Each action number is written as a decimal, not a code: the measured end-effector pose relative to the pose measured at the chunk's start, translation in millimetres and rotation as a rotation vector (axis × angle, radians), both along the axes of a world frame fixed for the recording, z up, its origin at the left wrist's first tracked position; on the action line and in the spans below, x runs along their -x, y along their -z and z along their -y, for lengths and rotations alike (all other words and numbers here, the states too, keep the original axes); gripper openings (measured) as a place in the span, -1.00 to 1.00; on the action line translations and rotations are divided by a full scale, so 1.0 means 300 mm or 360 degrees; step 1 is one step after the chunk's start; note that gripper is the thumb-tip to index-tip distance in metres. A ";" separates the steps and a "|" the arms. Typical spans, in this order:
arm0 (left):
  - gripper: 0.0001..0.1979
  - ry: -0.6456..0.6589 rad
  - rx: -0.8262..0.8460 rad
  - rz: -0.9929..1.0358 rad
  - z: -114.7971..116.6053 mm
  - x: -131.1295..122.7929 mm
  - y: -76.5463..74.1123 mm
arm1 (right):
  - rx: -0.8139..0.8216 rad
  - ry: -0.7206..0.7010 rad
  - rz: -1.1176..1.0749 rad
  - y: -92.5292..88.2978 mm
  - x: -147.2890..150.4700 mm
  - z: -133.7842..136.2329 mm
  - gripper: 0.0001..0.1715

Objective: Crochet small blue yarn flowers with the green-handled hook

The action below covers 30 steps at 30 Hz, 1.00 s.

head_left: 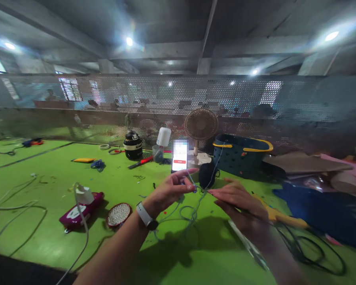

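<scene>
My left hand (pixel 173 188), with a watch on the wrist, is raised over the green table and pinches a light blue yarn (pixel 192 211) near a small purple-blue piece at the fingertips. Its index finger points out, with the strand running over it. My right hand (pixel 240 200) comes in from the right, fingers pressed together on the yarn close to the left fingertips. Whether a thin tool is also in it, I cannot make out. Loops of the yarn hang and lie below the hands. One strand rises to the dark blue basket (pixel 240 158).
Behind the hands stand a lit phone (pixel 180 154), a dark round object (pixel 207 177), a fan (pixel 201 124) and a black jar (pixel 133 146). Left lie a magenta power strip (pixel 80 213) and a round dish of beads (pixel 118 215). A yellow glue gun (pixel 281 215) with a cable lies right.
</scene>
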<state>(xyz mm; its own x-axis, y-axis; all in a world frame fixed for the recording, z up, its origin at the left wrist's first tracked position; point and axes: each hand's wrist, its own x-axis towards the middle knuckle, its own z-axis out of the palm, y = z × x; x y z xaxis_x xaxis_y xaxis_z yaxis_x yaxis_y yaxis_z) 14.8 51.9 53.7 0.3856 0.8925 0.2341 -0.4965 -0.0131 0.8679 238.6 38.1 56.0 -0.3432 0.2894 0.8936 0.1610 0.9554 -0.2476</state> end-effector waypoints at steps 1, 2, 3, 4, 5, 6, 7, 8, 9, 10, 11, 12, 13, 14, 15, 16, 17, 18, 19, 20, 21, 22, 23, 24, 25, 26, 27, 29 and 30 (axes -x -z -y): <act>-0.41 0.0013 -0.0005 0.0006 -0.001 0.001 0.002 | 0.0015 -0.0004 -0.0007 -0.003 0.000 0.002 -0.62; -0.42 0.0028 -0.0007 0.0011 -0.002 0.002 0.004 | 0.0034 -0.0010 -0.0019 -0.005 0.001 0.005 -0.63; -0.42 0.0041 -0.0003 0.0018 -0.002 0.002 0.006 | 0.0053 -0.0018 -0.0033 -0.007 0.001 0.008 -0.63; -0.42 0.0047 0.0004 0.0023 -0.003 0.003 0.008 | 0.0070 -0.0026 -0.0046 -0.008 0.001 0.011 -0.64; -0.43 0.0052 0.0007 0.0023 -0.003 0.003 0.009 | 0.0090 -0.0030 -0.0060 -0.008 0.001 0.012 -0.64; -0.43 0.0055 0.0006 0.0020 -0.003 0.003 0.010 | 0.0112 -0.0031 -0.0077 -0.007 0.001 0.013 -0.65; -0.44 0.0055 -0.0001 0.0021 -0.003 0.002 0.010 | 0.0141 -0.0029 -0.0093 -0.005 0.001 0.013 -0.66; -0.45 0.0053 -0.0009 0.0024 -0.003 0.002 0.010 | 0.0171 -0.0027 -0.0110 -0.001 0.000 0.012 -0.67; -0.46 0.0052 -0.0021 0.0028 -0.002 0.001 0.009 | 0.0204 -0.0023 -0.0121 0.004 0.000 0.010 -0.67; -0.46 0.0052 -0.0032 0.0032 -0.002 0.001 0.009 | 0.0229 -0.0019 -0.0130 0.011 0.000 0.008 -0.67; -0.46 0.0050 -0.0038 0.0029 -0.001 -0.001 0.008 | 0.0238 -0.0018 -0.0139 0.018 0.001 0.005 -0.68; -0.45 0.0041 -0.0037 0.0020 0.000 -0.003 0.006 | 0.0235 -0.0012 -0.0143 0.025 0.003 0.002 -0.67; -0.43 0.0030 -0.0032 -0.0003 0.001 -0.006 0.004 | 0.0218 -0.0001 -0.0144 0.032 0.006 0.000 -0.67; -0.40 0.0009 -0.0021 -0.0030 0.003 -0.010 0.003 | 0.0189 0.0011 -0.0142 0.038 0.010 -0.002 -0.66; -0.38 -0.0017 -0.0011 -0.0053 0.006 -0.016 0.001 | 0.0153 0.0027 -0.0137 0.043 0.016 -0.002 -0.66; -0.36 -0.0049 -0.0006 -0.0063 0.010 -0.024 0.001 | 0.0111 0.0047 -0.0132 0.047 0.022 -0.001 -0.66; -0.34 -0.0079 -0.0007 -0.0059 0.014 -0.032 0.001 | 0.0061 0.0074 -0.0129 0.050 0.029 0.000 -0.66; -0.33 -0.0099 -0.0012 -0.0047 0.019 -0.042 0.002 | 0.0009 0.0106 -0.0127 0.052 0.036 0.002 -0.66; -0.32 -0.0110 -0.0016 -0.0033 0.024 -0.052 0.004 | -0.0041 0.0144 -0.0131 0.054 0.042 0.003 -0.66; -0.29 -0.0114 -0.0018 -0.0020 0.030 -0.062 0.007 | -0.0076 0.0188 -0.0130 0.055 0.048 0.005 -0.66; -0.27 -0.0114 -0.0014 -0.0014 0.035 -0.071 0.011 | -0.0102 0.0235 -0.0134 0.056 0.052 0.006 -0.67; -0.24 -0.0115 -0.0008 -0.0016 0.040 -0.080 0.015 | -0.0115 0.0276 -0.0135 0.058 0.055 0.006 -0.67; -0.21 -0.0119 -0.0004 -0.0020 0.043 -0.087 0.018 | -0.0116 0.0307 -0.0134 0.059 0.058 0.005 -0.68; -0.20 -0.0126 -0.0004 -0.0019 0.047 -0.092 0.021 | -0.0111 0.0327 -0.0138 0.060 0.059 0.005 -0.69; -0.19 -0.0134 -0.0005 -0.0016 0.049 -0.096 0.023 | -0.0102 0.0332 -0.0143 0.061 0.060 0.004 -0.69; -0.19 -0.0142 -0.0008 -0.0012 0.051 -0.099 0.024 | -0.0088 0.0326 -0.0151 0.061 0.061 0.004 -0.70; -0.19 -0.0151 -0.0011 -0.0005 0.052 -0.101 0.024 | -0.0074 0.0313 -0.0157 0.061 0.061 0.004 -0.70; -0.19 -0.0164 -0.0003 0.0009 0.054 -0.103 0.021 | -0.0053 0.0292 -0.0167 0.061 0.060 0.004 -0.69; -0.19 -0.0168 0.0006 0.0021 0.055 -0.104 0.019 | -0.0048 0.0282 -0.0171 0.061 0.059 0.004 -0.69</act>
